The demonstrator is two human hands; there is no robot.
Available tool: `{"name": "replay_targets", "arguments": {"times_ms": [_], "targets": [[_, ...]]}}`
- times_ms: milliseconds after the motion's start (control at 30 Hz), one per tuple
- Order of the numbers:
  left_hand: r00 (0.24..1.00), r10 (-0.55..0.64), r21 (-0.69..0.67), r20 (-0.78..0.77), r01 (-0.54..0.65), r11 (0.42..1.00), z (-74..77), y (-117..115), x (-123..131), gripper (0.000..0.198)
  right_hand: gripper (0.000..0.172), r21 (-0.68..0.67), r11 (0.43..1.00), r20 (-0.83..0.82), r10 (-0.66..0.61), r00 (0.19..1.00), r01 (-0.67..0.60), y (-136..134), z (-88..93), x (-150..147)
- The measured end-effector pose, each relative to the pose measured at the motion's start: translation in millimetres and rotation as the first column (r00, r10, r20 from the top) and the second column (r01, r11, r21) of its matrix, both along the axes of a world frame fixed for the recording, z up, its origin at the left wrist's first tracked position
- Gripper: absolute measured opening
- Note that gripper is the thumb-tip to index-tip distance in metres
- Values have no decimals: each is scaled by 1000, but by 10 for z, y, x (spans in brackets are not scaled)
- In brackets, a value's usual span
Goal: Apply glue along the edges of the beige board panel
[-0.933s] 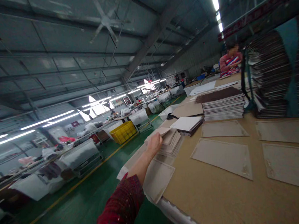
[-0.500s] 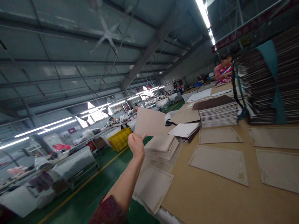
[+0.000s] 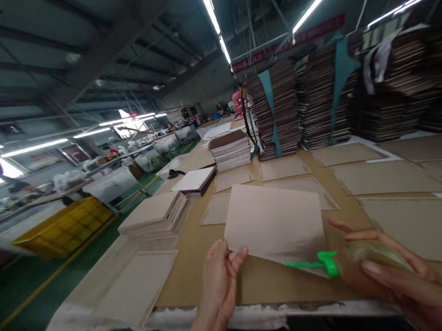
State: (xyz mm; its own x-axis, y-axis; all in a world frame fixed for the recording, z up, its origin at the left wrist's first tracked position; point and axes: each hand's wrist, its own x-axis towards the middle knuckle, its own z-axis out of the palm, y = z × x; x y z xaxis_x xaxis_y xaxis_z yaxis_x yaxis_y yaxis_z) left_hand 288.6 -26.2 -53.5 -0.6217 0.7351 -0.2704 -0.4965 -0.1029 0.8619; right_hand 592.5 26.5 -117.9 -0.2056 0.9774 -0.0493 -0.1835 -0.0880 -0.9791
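My left hand (image 3: 224, 274) pinches the lower left corner of a pale beige board (image 3: 275, 219), held tilted above the brown tabletop (image 3: 264, 282). At the right, my right hand (image 3: 404, 274) is wrapped round a translucent squeeze bottle (image 3: 370, 261) with amber contents. The bottle's green nozzle (image 3: 328, 264) points left, in front of the board's lower edge; whether it touches cannot be made out. Beyond the board lie flat panels (image 3: 384, 176) with marks along their edges. A single panel (image 3: 138, 283) rests at the table's left front.
To the left stands a pile of beige boards (image 3: 149, 216), with a smaller white-topped stack (image 3: 194, 180) behind it. Tall dark stacks (image 3: 277, 113) tied with teal strips line the back. A yellow bin (image 3: 68, 225) is on the green floor. A person (image 3: 237, 103) is far off.
The view has swung right. My left hand has brought the board from beside the pile to above the table's front. My right hand has come into view holding the bottle.
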Motion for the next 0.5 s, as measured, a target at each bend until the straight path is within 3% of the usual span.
{"name": "replay_targets", "arguments": {"times_ms": [67, 133, 333, 500], "targets": [[998, -34, -14, 45, 35, 999, -77, -9, 157, 25, 65, -167, 986, -42, 6, 999, -13, -7, 85, -37], [995, -57, -14, 77, 58, 998, -133, -17, 268, 18, 75, -247, 969, -49, -10, 999, -3, -4, 86, -37], [977, -123, 44, 173, 118, 992, -264, -59, 341, 4, 67, -196, 978, -85, -90, 992, 72, -46, 138, -43], [968, -194, 24, 158, 193, 981, -377, -87, 309, 41, 61, -181, 983, -261, -44, 964, -4, -103, 246, -216]]}}
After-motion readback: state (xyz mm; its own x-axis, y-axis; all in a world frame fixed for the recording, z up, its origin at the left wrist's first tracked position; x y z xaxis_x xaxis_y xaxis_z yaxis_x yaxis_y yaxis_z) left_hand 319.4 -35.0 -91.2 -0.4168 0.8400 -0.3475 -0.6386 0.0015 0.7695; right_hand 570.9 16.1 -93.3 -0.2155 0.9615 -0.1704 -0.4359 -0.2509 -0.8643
